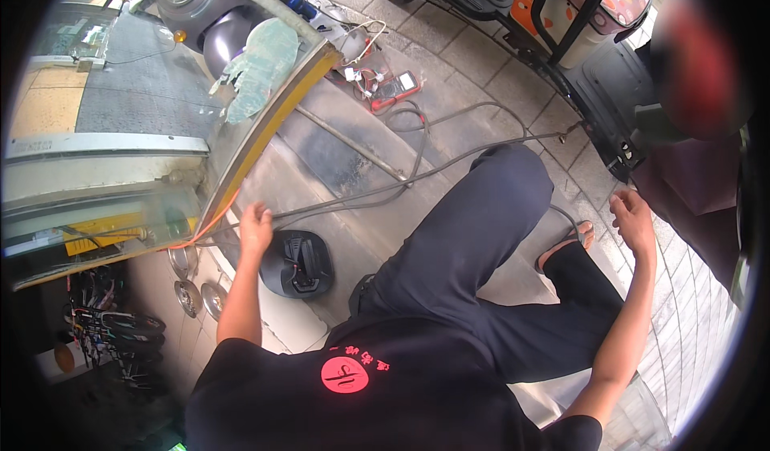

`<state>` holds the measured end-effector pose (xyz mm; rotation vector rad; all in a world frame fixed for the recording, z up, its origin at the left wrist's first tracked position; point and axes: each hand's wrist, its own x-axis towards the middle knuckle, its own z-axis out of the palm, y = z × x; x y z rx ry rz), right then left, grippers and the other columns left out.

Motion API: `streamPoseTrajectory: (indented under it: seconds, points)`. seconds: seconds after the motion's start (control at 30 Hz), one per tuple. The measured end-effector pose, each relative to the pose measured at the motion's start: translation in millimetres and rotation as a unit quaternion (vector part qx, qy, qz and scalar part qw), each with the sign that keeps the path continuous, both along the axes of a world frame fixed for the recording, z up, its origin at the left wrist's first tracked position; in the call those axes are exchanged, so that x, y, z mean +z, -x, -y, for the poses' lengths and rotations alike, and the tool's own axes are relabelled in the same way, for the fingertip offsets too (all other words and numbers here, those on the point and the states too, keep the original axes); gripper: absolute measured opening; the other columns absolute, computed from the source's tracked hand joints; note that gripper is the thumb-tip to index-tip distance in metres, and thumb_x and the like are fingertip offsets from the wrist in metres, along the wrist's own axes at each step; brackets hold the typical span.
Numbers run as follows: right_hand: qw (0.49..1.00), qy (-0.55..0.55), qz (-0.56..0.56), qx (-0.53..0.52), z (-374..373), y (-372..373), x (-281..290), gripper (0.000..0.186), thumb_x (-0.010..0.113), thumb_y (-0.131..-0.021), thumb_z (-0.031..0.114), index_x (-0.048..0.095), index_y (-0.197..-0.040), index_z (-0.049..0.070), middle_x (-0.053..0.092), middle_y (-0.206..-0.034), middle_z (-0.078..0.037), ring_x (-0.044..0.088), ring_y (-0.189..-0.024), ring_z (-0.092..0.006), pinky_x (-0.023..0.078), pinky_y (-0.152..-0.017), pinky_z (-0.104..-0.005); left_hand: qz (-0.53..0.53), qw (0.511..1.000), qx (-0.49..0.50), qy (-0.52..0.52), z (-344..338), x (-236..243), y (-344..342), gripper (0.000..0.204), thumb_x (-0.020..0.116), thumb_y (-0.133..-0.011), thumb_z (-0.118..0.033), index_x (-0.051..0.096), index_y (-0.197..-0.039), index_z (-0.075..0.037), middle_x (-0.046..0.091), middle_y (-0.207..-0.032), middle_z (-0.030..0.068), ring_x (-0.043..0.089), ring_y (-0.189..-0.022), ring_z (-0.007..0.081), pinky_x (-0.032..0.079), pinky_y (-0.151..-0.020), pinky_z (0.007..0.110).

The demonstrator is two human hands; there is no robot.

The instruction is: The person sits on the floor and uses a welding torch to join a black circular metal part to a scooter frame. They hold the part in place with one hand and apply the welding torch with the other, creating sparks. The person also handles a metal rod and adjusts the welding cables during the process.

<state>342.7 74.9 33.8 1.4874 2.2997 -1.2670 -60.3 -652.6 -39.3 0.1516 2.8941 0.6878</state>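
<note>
My left hand (255,225) is loosely open, fingers a little bent, beside black cables (377,197) and an orange wire (210,230). A black plastic case (297,262) lies on the step below it. My right hand (632,218) has curled fingers beside the dark scooter frame (609,138); what they hold, if anything, is hidden. A red meter (395,88) lies higher on the step among white connectors and wires, with a metal rod (353,142) nearby.
A glass door (120,226) with a yellow edge stands at left, a grey scooter (184,2) behind it, bicycles (112,331) and metal bowls (188,297) below. A cushioned vehicle (577,2) stands at upper right on paving (449,26). My bent legs (473,226) span the steps.
</note>
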Motion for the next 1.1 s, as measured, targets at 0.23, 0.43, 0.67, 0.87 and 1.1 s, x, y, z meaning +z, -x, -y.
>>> streamPoseTrajectory:
  seconds: [0.23, 0.43, 0.67, 0.87, 1.1]
  points:
    - [0.998, -0.025, -0.027, 0.051, 2.9, 3.3, -1.9, 0.030, 0.065, -0.102, 0.021, 0.066, -0.119, -0.004, 0.068, -0.093, -0.007, 0.061, -0.076, -0.0127, 0.052, -0.069, -0.0310, 0.281, 0.934, 0.084, -0.203, -236.1, -83.1, -16.0, 0.050, 0.079, -0.098, -0.025, 0.062, -0.136, 0.001, 0.074, -0.114, 0.0115, 0.070, -0.093, 0.0178, 0.060, -0.075, 0.036]
    - [1.000, 0.013, -0.005, 0.019, 16.8, 5.8, 20.0, 0.027, 0.065, -0.102, 0.015, 0.065, -0.120, -0.005, 0.072, -0.104, -0.013, 0.066, -0.095, -0.0172, 0.053, -0.090, -0.0334, 0.370, 0.893, 0.219, -0.132, -295.0, -148.1, -4.6, 0.052, 0.079, -0.097, -0.025, 0.059, -0.132, 0.009, 0.070, -0.121, 0.0230, 0.074, -0.098, 0.0335, 0.066, -0.078, 0.045]
    - [0.998, 0.069, 0.012, 0.004, 20.7, 18.8, 41.5, 0.028, 0.064, -0.103, 0.015, 0.064, -0.122, -0.005, 0.072, -0.104, -0.014, 0.065, -0.093, -0.0168, 0.053, -0.089, -0.0336, 0.357, 0.855, 0.306, -0.218, -305.1, -157.6, 1.5, 0.040, 0.073, -0.100, -0.015, 0.058, -0.128, 0.008, 0.067, -0.118, 0.0210, 0.073, -0.095, 0.0351, 0.067, -0.073, 0.045]
    - [0.998, 0.020, -0.056, 0.005, 27.2, 11.7, 38.7, 0.021, 0.064, -0.103, 0.012, 0.068, -0.118, -0.003, 0.073, -0.097, -0.007, 0.059, -0.079, -0.0102, 0.051, -0.076, -0.0281, 0.467, 0.752, 0.221, -0.410, -281.4, -137.5, 11.5, 0.021, 0.065, -0.107, -0.017, 0.057, -0.117, -0.001, 0.065, -0.113, 0.0118, 0.070, -0.105, 0.0294, 0.063, -0.080, 0.042]
    - [0.998, 0.024, -0.060, 0.028, 27.3, 14.9, 42.3, 0.023, 0.062, -0.104, 0.011, 0.065, -0.121, -0.004, 0.074, -0.097, -0.008, 0.060, -0.080, -0.0105, 0.052, -0.078, -0.0283, 0.464, 0.733, 0.209, -0.451, -284.7, -102.0, -7.1, 0.019, 0.063, -0.109, -0.024, 0.054, -0.118, -0.011, 0.063, -0.120, 0.0082, 0.068, -0.117, 0.0321, 0.058, -0.095, 0.057]
